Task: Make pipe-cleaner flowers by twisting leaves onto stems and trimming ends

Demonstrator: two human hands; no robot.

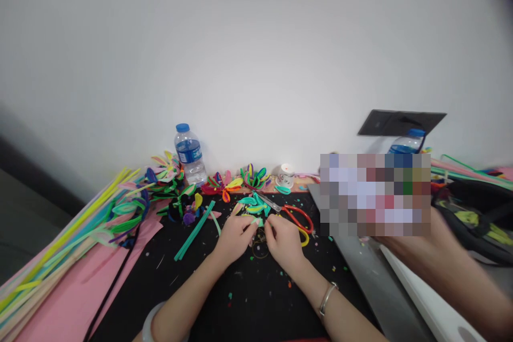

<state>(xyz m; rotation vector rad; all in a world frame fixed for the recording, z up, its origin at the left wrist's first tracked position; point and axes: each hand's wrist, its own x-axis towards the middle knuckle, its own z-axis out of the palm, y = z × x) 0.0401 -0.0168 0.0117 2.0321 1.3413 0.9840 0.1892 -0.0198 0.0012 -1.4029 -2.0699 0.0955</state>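
Observation:
My left hand (235, 236) and my right hand (284, 241) meet over the black mat (248, 299), both pinching a small light-green pipe-cleaner piece (257, 221) between the fingertips. Finished teal and yellow petal loops (252, 204) lie just beyond the fingers. Red-handled scissors (294, 215) rest beside my right hand. A pair of long teal pipe cleaners (195, 230) lies left of my left hand. I wear a bracelet on each wrist.
Long pipe cleaners (60, 248) and pink paper (80, 299) cover the left side. A water bottle (189, 155), coloured loop flowers (224, 181) and a white cup (285, 175) line the wall. Another person's arm (441, 262) reaches in from the right, near a second bottle (406, 144).

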